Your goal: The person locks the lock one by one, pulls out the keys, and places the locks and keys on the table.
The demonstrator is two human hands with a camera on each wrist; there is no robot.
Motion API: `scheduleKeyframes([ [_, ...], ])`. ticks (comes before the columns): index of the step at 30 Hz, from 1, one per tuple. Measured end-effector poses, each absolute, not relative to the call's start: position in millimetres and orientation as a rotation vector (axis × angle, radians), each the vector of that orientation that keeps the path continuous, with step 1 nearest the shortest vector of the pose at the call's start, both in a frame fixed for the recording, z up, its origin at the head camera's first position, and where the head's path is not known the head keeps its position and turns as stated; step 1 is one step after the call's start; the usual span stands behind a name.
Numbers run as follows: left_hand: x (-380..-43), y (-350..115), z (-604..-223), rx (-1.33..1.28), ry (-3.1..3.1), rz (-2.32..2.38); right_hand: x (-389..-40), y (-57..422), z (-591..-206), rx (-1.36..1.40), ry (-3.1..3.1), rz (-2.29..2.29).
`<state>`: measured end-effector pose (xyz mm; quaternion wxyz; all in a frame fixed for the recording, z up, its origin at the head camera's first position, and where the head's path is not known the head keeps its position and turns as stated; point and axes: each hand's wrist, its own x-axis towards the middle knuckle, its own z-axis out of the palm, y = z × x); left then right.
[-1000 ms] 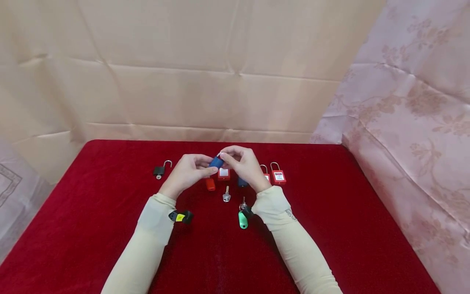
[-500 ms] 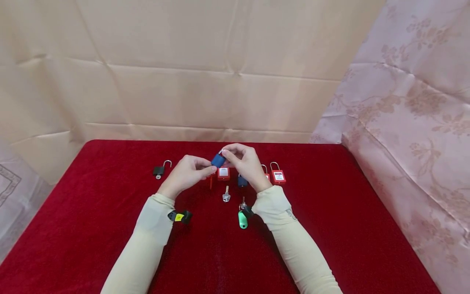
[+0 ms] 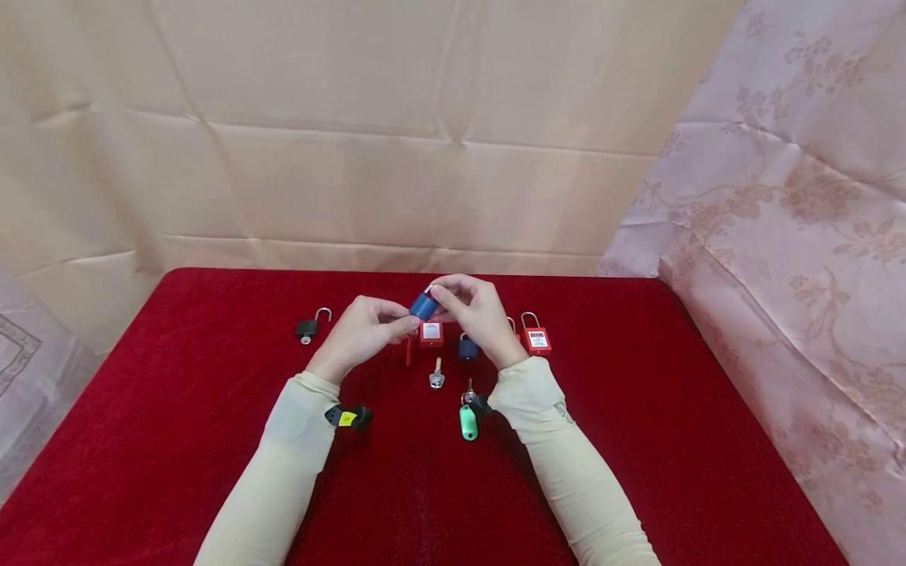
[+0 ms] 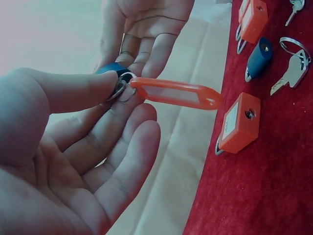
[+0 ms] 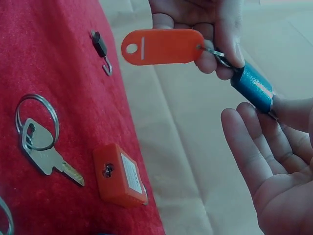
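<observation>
Both hands meet over the table's far half around a blue padlock [image 3: 423, 306]. My right hand [image 3: 476, 316] pinches it at its shackle end between thumb and fingers. At the opposite end, the left hand [image 3: 364, 328] pinches a key [image 5: 224, 60], whose blade is hidden at the padlock's bottom. From its ring hangs an orange key tag [image 5: 164, 47], seen nearly edge-on from above. Beneath the hands lie a red padlock [image 3: 431, 335] with a white label and a second blue padlock [image 3: 467, 348].
A black padlock [image 3: 306, 329] with its shackle swung out lies at left. More red padlocks, one at the right [image 3: 537, 339], line the red cloth [image 3: 637, 440]. Nearer are a loose key [image 3: 437, 376] and a key with a green tag [image 3: 469, 423]. Curtains hang behind and at right.
The hands have lifted the blue padlock slightly up and to the right. The orange tag has turned from face-on to edge-on, and more of the second blue padlock shows.
</observation>
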<state>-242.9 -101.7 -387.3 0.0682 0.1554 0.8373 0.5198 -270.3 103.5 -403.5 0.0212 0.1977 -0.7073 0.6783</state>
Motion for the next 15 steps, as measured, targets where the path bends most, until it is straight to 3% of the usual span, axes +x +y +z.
scheduleKeyframes([
  [15,-240,-113,-391,0.377,2.455,1.855,-267,92,-408,0.705,-2.333,2.071],
])
